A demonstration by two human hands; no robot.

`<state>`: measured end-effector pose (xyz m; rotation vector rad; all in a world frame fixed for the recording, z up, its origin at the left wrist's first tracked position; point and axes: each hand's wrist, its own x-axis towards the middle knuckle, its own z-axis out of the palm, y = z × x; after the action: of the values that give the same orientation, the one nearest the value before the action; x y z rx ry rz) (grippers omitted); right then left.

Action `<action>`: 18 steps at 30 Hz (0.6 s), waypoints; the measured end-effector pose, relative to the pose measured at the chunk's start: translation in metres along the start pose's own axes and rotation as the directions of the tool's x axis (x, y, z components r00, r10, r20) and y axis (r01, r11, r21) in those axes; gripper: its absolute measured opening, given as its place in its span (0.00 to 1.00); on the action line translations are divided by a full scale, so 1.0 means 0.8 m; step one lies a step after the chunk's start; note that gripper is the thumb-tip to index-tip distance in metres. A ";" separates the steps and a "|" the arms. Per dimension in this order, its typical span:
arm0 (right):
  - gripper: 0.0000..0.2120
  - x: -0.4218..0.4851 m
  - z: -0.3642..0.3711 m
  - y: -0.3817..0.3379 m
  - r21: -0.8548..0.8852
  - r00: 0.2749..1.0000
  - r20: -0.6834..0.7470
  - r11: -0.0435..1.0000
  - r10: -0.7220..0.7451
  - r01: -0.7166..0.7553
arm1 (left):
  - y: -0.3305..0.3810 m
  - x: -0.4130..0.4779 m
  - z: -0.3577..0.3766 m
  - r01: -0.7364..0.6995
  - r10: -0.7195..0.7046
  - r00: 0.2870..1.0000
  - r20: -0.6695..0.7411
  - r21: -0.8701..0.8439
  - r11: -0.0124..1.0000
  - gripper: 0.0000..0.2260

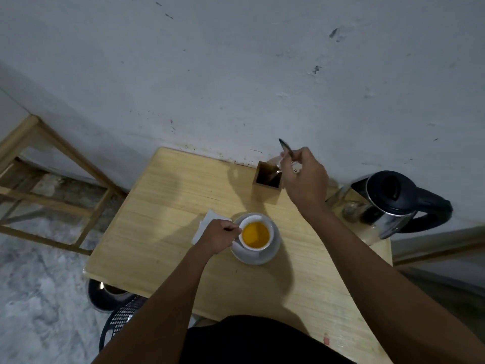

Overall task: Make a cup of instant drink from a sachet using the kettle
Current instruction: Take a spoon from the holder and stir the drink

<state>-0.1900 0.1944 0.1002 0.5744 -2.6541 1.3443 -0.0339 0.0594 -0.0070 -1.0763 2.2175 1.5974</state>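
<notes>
A white cup (265,225) filled with orange drink stands on a white saucer (273,250) in the middle of the wooden table (168,206). My left hand (220,236) grips the cup at its left side. My right hand (305,179) holds a metal spoon (285,147) above a small wooden holder box (267,186) at the back of the table. A white sachet (207,222) lies flat behind my left hand. The steel kettle (393,203) with a black lid and handle stands at the table's right edge.
A scuffed white wall runs along the table's back edge. A wooden frame (52,179) stands on the floor to the left. A dark perforated plastic seat (120,319) and a black round object (105,295) sit below the table's front left corner.
</notes>
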 end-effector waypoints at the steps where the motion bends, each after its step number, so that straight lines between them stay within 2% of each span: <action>1: 0.08 -0.007 -0.009 -0.001 0.066 0.999 0.017 0.997 0.033 -0.034 | -0.001 0.000 0.000 0.003 -0.003 1.000 -0.004 -0.013 1.000 0.10; 4: 0.08 -0.029 -0.029 0.004 0.209 0.993 0.107 0.975 0.050 -0.072 | -0.003 -0.002 0.002 0.005 -0.005 1.000 -0.024 -0.030 1.000 0.11; 7: 0.10 -0.052 -0.041 0.015 0.234 0.972 0.233 0.969 0.027 -0.083 | -0.004 -0.006 0.006 -0.010 0.009 0.999 -0.048 -0.023 1.000 0.11; 11: 0.07 -0.079 -0.042 0.035 0.121 0.922 0.381 0.984 0.073 -0.128 | -0.004 -0.008 0.008 -0.007 0.005 0.998 -0.059 -0.028 1.000 0.11; 15: 0.10 -0.107 -0.042 0.055 0.009 0.806 0.549 0.963 0.222 -0.271 | -0.004 -0.009 0.012 -0.028 0.027 0.997 -0.073 -0.007 1.000 0.11; 18: 0.13 -0.124 -0.045 0.060 0.029 0.783 0.574 0.949 0.240 -0.313 | -0.004 -0.010 0.013 -0.028 0.028 0.996 -0.086 -0.004 1.000 0.10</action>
<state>-0.1193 0.2769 0.0593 0.7124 -3.2548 1.6388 -0.0287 0.0717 -0.0089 -1.1404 2.2941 1.5973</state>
